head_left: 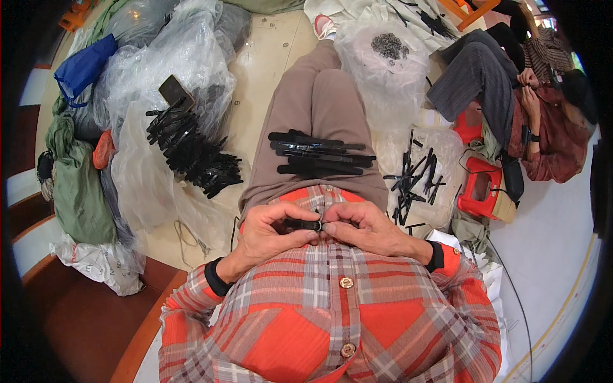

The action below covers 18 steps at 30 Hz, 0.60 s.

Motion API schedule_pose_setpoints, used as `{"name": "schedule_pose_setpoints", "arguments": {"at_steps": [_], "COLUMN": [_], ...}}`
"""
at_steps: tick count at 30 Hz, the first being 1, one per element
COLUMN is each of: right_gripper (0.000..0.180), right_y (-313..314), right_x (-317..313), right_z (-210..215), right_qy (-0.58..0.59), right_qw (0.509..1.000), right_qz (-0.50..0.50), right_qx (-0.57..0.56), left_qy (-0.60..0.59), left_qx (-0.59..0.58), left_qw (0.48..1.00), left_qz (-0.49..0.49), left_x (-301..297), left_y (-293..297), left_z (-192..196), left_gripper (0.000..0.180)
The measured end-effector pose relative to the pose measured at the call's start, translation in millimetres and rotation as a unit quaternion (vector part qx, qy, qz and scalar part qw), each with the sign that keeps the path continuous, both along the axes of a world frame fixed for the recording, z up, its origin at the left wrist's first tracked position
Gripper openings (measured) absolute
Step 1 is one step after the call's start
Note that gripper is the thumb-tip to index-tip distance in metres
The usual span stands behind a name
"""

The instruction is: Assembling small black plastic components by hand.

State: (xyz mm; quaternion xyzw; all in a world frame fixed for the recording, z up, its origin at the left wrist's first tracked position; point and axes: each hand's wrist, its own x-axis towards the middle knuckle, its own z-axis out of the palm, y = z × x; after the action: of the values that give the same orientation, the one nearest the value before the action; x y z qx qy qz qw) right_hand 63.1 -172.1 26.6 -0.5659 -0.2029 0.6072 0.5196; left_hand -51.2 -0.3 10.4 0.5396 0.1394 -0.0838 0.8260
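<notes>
Left hand [268,231] and right hand [361,226], fingers pinched shut on one short black plastic strip [301,225]; loose black strips [319,156] (stacked across the lap's far edge) risk sliding off if the thighs shift.

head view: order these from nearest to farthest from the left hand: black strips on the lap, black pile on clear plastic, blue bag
From the left hand:
1. black strips on the lap, just ahead.
2. black pile on clear plastic, on the floor to the left.
3. blue bag, far left.
</notes>
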Motion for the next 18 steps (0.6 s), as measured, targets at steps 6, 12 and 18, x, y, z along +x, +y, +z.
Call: {"name": "schedule_pose_setpoints", "arguments": {"at_steps": [6,12,18], "right_gripper": [0.013,0.014,0.020], "right_y": [0,3,5], "right_x": [-3,-1,7], "right_z": [1,1,2], "right_qy": [-0.010,0.011,0.116], "right_qw": [1.000,1.000,0.993], "right_qz": [-0.009,-0.010,0.006], "right_qx": [-0.005,-0.006,-0.027], "left_qy": [-0.015,-0.002,-0.009], "left_qx": [0.025,-0.033,-0.053], "left_qw": [1.000,0.999,0.995], "left_qz": [-0.005,0.034,0.081], "left_x": [-9,-11,-8], "left_y": [-7,-13,-15], "left_z": [-14,-15,-16], "left_gripper": [0.024,0.023,0.020]}}
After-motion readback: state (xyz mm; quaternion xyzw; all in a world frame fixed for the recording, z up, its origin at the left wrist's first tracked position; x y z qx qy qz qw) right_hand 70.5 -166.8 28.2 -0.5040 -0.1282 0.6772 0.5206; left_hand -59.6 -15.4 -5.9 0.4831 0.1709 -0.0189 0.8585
